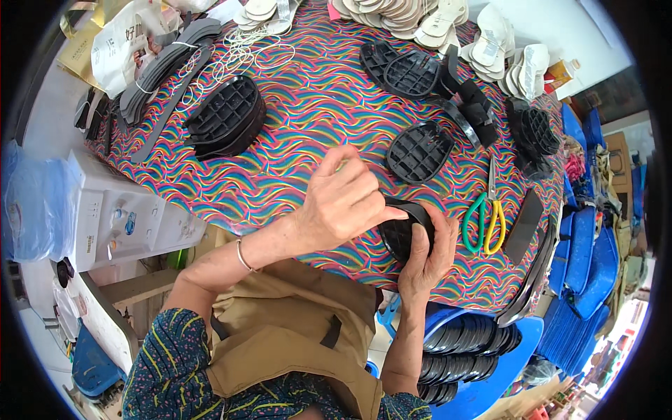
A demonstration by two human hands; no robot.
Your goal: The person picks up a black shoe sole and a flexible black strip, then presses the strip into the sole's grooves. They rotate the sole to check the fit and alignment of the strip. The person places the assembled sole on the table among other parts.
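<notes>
Grasped in the right hand (430, 245), with thumb over the face and fingers wrapped round the outer right side: a glossy black, rounded, moulded piece with a raised rim (395, 241), at the near edge of the table covered in wavy multicoloured cloth (308, 119). Curled in at the fingers on the left hand (344, 204), with thumb laid across to the rim; cannot tell whether pinching anything. Likely light enough for one hand and rather stiff, perhaps with slight rubbery give; probably slick on the shiny faces, hardly fragile. Best taken by the outer curved wall, with thumb inside and fingers outside. Just beyond, flat on the cloth, a black, round-ended piece with a coarse moulded grid (418, 152); farther left, a thick stack of similar gridded black pieces (227, 115). To the right, metal-bladed scissors with one green and one yellow handle (491, 190), then a flat, dark, rectangular bar (523, 225). Toward the far edge, overlapping pale, thin, sole-shaped sheets (392, 17). Below the table, curved black pieces (462, 334) in rows inside a blue plastic tub (533, 343).
</notes>
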